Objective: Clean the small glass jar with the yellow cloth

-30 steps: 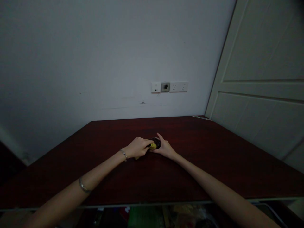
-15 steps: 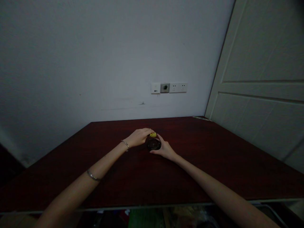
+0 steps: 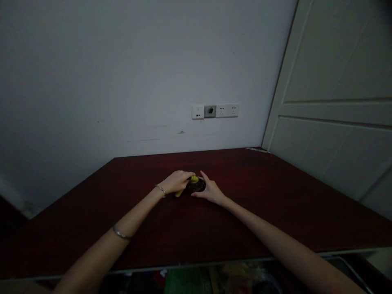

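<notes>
Count: one yellow item point(image 3: 194, 179) gripped in my left hand point(image 3: 177, 181), one dark round container point(image 3: 199, 187) on dark-red table point(image 3: 251, 179), clasped by my right hand point(image 3: 213, 192) (two bracelets point(image 3: 160, 189), left side). Pale wall point(image 3: 122, 73), four wall plates point(image 3: 227, 110), one panelled door point(image 3: 330, 81).

Item 1, left hand point(image 3: 175, 182): back is facing up, fingers point(image 3: 187, 175) are curling toward the right hand point(image 3: 212, 191); left forearm point(image 3: 140, 212) is slanting back to its left. Item 2, right hand: thumb point(image 3: 198, 194) and index finger point(image 3: 204, 177) are spreading into a C facing the left hand; right forearm point(image 3: 263, 228) is slanting back to its right.
</notes>
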The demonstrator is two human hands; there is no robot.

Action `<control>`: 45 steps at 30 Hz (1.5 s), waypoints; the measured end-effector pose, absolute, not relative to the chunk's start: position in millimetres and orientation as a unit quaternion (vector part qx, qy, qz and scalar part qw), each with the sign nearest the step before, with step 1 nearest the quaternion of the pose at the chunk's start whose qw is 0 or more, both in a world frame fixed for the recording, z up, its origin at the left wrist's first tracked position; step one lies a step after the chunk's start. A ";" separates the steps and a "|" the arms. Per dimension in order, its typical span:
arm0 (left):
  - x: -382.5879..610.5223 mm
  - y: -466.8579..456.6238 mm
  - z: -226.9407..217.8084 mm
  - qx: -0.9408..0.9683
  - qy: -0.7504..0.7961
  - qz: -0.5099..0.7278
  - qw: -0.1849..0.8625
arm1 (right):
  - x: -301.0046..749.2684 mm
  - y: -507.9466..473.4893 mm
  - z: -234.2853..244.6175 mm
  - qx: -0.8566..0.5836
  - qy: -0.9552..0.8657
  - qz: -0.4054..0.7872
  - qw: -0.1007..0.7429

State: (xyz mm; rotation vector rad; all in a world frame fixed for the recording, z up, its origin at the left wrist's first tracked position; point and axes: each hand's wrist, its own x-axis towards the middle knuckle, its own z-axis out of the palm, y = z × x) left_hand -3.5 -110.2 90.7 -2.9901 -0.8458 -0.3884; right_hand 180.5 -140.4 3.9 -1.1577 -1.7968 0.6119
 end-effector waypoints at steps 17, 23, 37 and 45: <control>6.2 -142.4 107.3 -0.948 -0.292 -0.121 -0.047 | 177.8 -138.2 4.3 -0.455 -0.730 0.244 0.448; 1.8 -116.5 121.1 -0.865 -0.310 -0.343 -0.197 | 177.1 -139.6 3.9 -0.457 -0.728 0.254 0.443; 16.8 -101.1 113.1 -0.745 -0.289 -0.505 -0.326 | 194.1 -128.8 45.8 -0.315 -0.607 0.420 0.597; 27.9 -100.8 102.1 -0.780 -0.251 -0.460 -0.342 | 185.4 -140.8 55.9 -0.355 -0.612 0.290 0.645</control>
